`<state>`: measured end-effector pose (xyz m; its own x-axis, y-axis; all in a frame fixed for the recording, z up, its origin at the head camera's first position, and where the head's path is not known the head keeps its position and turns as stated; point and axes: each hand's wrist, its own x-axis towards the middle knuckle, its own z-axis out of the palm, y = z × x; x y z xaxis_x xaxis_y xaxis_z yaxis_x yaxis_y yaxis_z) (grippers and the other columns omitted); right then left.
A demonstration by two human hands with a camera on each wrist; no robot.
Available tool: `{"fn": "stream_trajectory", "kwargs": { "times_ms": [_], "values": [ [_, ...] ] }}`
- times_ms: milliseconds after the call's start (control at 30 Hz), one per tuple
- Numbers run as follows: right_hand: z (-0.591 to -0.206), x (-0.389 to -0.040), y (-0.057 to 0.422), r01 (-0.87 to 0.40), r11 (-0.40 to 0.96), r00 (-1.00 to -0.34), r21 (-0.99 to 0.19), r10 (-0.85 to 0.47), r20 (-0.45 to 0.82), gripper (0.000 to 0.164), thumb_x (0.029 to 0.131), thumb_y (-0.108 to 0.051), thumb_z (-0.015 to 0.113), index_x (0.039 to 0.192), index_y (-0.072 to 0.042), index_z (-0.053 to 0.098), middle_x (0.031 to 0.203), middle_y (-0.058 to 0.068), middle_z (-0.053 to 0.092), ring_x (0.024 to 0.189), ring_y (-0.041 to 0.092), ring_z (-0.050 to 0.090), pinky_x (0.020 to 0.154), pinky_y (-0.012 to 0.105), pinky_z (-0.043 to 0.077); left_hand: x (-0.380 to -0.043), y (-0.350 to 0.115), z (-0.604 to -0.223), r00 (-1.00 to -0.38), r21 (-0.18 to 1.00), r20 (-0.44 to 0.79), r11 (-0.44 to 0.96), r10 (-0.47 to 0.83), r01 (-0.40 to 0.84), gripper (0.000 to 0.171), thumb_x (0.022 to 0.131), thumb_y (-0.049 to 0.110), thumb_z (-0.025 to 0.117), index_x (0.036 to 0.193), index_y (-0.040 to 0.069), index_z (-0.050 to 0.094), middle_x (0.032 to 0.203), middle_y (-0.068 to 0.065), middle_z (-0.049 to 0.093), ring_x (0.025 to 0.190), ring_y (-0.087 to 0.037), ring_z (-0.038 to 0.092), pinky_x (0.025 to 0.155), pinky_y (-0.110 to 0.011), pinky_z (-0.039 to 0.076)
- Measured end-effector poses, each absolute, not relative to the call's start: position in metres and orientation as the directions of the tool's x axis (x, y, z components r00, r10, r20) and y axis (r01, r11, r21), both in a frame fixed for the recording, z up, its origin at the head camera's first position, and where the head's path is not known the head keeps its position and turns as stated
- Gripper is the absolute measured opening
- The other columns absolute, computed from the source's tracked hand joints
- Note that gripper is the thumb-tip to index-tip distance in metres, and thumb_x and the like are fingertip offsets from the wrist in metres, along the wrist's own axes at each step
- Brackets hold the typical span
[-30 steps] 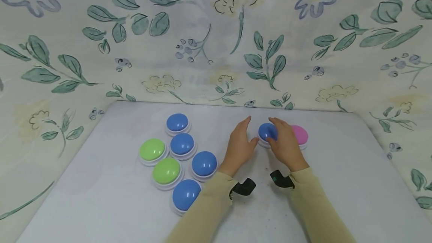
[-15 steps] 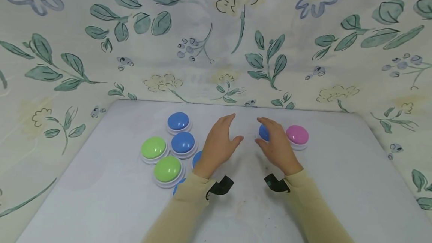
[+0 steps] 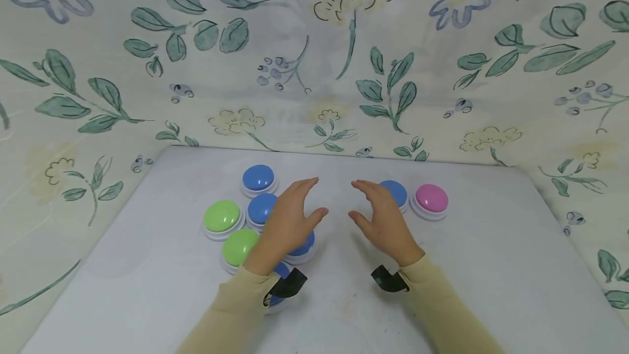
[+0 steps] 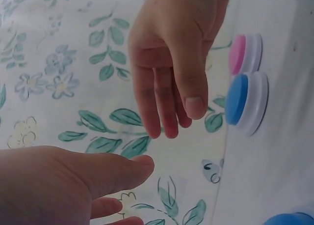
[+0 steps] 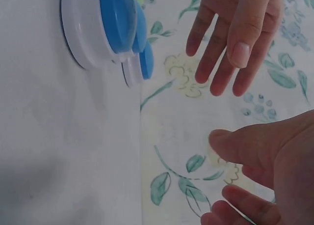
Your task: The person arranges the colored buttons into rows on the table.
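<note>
My left hand (image 3: 284,223) is in the air over the left group of domed push buttons, its fingers extended and thumb apart, with nothing held. Facing it, my right hand (image 3: 385,225) hovers with fingers spread and likewise holds nothing. Just behind the right hand stands a blue button (image 3: 396,194) on a white base, beside a pink button (image 3: 431,199). Beneath the left hand and wrist, blue buttons are partly covered, among them one at the middle (image 3: 260,207) and one by the palm (image 3: 304,245). Both hands show apart, touching no button, in the left wrist view.
At the left of the white table (image 3: 123,266) are a rear green button (image 3: 222,216), a front green button (image 3: 238,247) and a far blue button (image 3: 258,178). A floral cloth (image 3: 295,59) rises behind the table's back edge.
Both hands have moved left, the left hand from mid-table to over the button group. The right hand has left the blue button, uncovering it and the pink one; the buttons have stayed put.
</note>
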<state>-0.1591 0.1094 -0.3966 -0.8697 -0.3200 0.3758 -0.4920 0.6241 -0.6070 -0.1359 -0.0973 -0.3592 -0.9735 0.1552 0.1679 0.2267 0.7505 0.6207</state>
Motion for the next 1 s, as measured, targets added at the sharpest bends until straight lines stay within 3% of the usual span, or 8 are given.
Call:
{"fn": "stream_trajectory", "kwargs": {
  "times_ms": [567, 833, 1000],
  "values": [
    [-0.411, -0.149, 0.087, -0.480, 0.480, -0.875, -0.734, -0.320, 0.363, 0.056, 0.088, -0.007, 0.077, 0.139, -0.003, 0.055, 0.136, 0.015, 0.060, 0.113, 0.036, 0.061, 0.095, 0.046, 0.056, -0.124, -0.134, -0.365, -0.988, 0.702, 0.048, 0.699, 0.146, 0.138, 0.067, 0.092, 0.022, 0.074, 0.150, 0.004, 0.045, 0.146, -0.015, 0.053, 0.131, -0.034, 0.053, 0.106, -0.051, 0.047],
    [-0.420, -0.145, 0.075, -0.405, 0.391, -0.901, -0.827, -0.325, 0.288, 0.057, 0.089, -0.007, 0.076, 0.142, -0.004, 0.053, 0.135, 0.018, 0.058, 0.119, 0.036, 0.057, 0.097, 0.046, 0.055, -0.126, -0.148, -0.371, -0.984, 0.737, -0.007, 0.666, 0.178, 0.115, 0.069, 0.090, 0.023, 0.075, 0.150, 0.007, 0.045, 0.145, -0.017, 0.054, 0.129, -0.039, 0.054, 0.106, -0.052, 0.047],
    [-0.424, -0.142, 0.070, -0.349, 0.377, -0.912, -0.858, -0.347, 0.218, 0.059, 0.090, -0.009, 0.076, 0.144, -0.005, 0.051, 0.141, 0.011, 0.055, 0.123, 0.032, 0.056, 0.099, 0.043, 0.054, -0.128, -0.157, -0.370, -0.977, 0.686, -0.027, 0.715, 0.214, 0.137, 0.073, 0.087, 0.023, 0.078, 0.150, 0.006, 0.046, 0.144, -0.016, 0.055, 0.129, -0.038, 0.054, 0.106, -0.053, 0.047]
  ]
}}
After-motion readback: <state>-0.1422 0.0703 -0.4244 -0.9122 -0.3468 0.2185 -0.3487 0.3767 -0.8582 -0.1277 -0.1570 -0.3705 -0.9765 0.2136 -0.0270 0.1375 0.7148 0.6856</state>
